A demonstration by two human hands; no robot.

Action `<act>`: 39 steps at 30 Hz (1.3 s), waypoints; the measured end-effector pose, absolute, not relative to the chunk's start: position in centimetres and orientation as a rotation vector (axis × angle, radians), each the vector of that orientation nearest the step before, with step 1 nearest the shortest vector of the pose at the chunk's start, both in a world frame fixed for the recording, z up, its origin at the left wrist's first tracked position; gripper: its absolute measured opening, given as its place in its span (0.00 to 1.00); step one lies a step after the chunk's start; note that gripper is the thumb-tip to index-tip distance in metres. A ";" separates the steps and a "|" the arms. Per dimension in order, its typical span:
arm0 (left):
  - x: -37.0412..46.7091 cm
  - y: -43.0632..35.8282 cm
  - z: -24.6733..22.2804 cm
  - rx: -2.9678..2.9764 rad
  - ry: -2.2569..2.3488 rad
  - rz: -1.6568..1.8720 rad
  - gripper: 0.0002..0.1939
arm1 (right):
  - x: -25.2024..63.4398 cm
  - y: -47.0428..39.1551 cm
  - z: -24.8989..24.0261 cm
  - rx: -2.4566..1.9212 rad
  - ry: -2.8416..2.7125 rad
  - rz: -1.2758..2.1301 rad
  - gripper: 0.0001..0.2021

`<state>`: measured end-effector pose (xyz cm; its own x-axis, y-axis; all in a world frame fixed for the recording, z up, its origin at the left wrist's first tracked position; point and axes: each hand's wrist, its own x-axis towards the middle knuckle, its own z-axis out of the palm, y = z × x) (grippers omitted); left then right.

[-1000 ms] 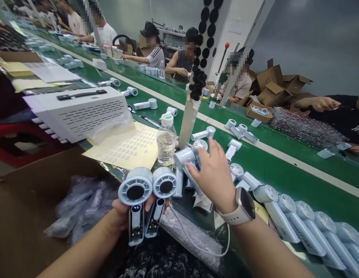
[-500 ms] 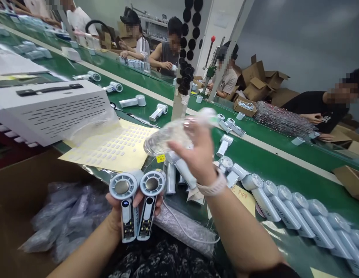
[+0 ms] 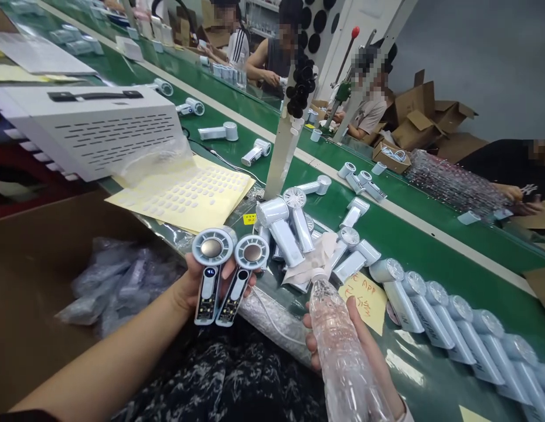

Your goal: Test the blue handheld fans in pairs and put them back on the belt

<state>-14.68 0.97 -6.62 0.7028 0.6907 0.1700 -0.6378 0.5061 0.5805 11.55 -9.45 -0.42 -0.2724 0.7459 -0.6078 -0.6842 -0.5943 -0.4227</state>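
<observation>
- Gripping two light blue fans side by side, the left hand [image 3: 187,288] is closed around their handles, with the round heads toward the far side.
- The left fan [image 3: 206,293] has a small lit display; the right fan [image 3: 231,298] has a dark one. Both handles show bare circuit parts.
- The right hand [image 3: 378,366] is wrapped around a clear bottle [image 3: 338,337], thumb on its right, fingertips on its left. The bottle slants, neck pointing far.
- Beyond the bottle's neck, pale paper scraps [image 3: 314,261] lie by a jumbled fan pile [image 3: 286,234]; whether neck and scraps touch, I cannot tell.
- Right of the bottle lies a yellow note [image 3: 367,305] with red writing, then a slanted fan row [image 3: 437,321].
- Far left, a sticker sheet [image 3: 180,202] lies near a white case [image 3: 123,126].
</observation>
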 end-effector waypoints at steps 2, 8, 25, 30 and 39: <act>-14.6 0.9 -6.4 0.646 0.106 0.819 0.30 | 11.6 -9.5 -0.2 -0.982 -0.074 1.949 0.28; -14.6 1.0 -6.2 0.640 0.138 0.826 0.30 | 12.2 -9.2 0.4 -0.935 -0.135 1.915 0.27; -15.2 0.0 -7.1 0.687 0.095 0.818 0.35 | 3.8 10.1 10.8 -0.979 -1.581 0.505 0.27; -15.3 -0.1 -7.5 0.713 0.102 0.811 0.35 | -2.6 14.7 8.2 -0.983 -1.651 0.593 0.30; -15.7 0.6 -8.3 0.697 0.075 0.699 0.35 | -0.7 13.4 6.7 -1.309 -2.026 0.588 0.35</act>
